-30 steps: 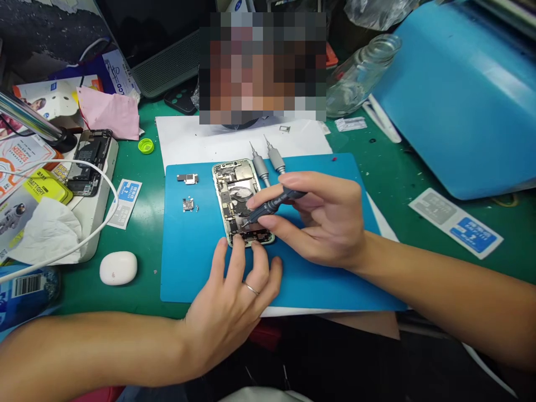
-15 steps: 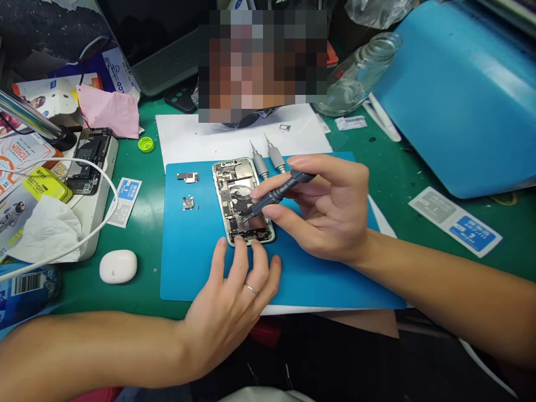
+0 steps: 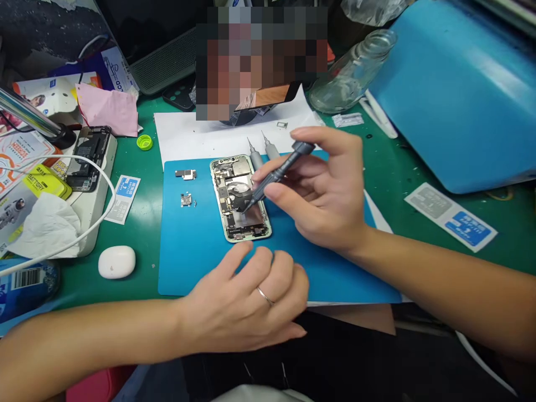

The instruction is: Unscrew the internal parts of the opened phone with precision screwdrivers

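Observation:
An opened phone (image 3: 238,198) with its insides exposed lies on a blue work mat (image 3: 196,251). My right hand (image 3: 322,195) is closed on a dark grey screwdriver (image 3: 276,174), whose tip hangs over the middle of the phone. My left hand (image 3: 251,301) rests on the mat's near edge, just below the phone and apart from it, fingers loosely curled and holding nothing. Two small metal parts (image 3: 186,187) lie on the mat left of the phone. Two grey screwdrivers (image 3: 262,149) lie behind the phone, partly hidden by my right hand.
A white earbud case (image 3: 116,261), a second opened phone (image 3: 86,159) on a white box, a white cable (image 3: 87,229), a green cap (image 3: 144,143) and papers crowd the left. A glass jar (image 3: 352,75) and a blue lid (image 3: 456,95) stand at the right.
My left hand has let go of the phone's lower end and drawn back toward me. My right hand has lifted the screwdriver and moved its tip up the phone.

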`<state>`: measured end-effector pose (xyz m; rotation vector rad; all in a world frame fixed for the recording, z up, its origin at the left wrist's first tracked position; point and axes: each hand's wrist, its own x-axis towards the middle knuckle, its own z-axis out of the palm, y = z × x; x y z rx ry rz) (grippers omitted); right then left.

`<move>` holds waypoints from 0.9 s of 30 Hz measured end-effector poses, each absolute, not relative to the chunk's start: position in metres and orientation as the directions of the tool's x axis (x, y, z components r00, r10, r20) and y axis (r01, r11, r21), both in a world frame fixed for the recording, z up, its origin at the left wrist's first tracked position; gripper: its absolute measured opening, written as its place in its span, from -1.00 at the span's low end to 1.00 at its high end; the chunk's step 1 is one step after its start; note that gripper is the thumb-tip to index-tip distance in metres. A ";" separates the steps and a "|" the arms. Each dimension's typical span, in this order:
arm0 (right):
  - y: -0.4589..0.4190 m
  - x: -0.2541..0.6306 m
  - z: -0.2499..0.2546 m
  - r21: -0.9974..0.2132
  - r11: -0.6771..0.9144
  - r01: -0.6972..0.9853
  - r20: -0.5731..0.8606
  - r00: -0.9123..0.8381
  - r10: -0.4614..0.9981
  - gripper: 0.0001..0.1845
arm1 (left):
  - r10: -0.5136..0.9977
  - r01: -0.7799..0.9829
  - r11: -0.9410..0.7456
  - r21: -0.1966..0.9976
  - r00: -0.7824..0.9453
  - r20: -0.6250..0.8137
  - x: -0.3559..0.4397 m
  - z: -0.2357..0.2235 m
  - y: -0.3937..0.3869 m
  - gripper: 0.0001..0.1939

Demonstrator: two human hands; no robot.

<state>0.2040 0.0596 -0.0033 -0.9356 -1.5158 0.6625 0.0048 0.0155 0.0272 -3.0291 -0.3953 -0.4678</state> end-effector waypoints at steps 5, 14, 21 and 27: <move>0.069 0.210 -0.004 -0.901 0.416 0.126 0.426 0.070 0.902 -0.50 | 0.427 0.345 -0.902 0.262 0.806 0.409 0.010 0.025 0.046 -0.77; 0.069 0.207 -0.001 -0.939 0.342 0.019 0.342 0.106 0.934 -0.48 | 0.620 0.530 -0.785 0.321 0.667 0.414 0.004 0.029 0.091 -0.67; 0.065 0.204 0.002 -0.942 0.336 -0.003 0.333 0.124 0.935 -0.48 | 0.633 0.493 -0.770 0.406 0.672 0.385 -0.002 0.012 0.087 -0.73; 0.066 0.207 0.001 -0.937 0.349 0.014 0.348 0.101 0.932 -0.50 | 0.566 0.442 -0.823 0.357 0.684 0.459 -0.002 0.009 0.089 -0.77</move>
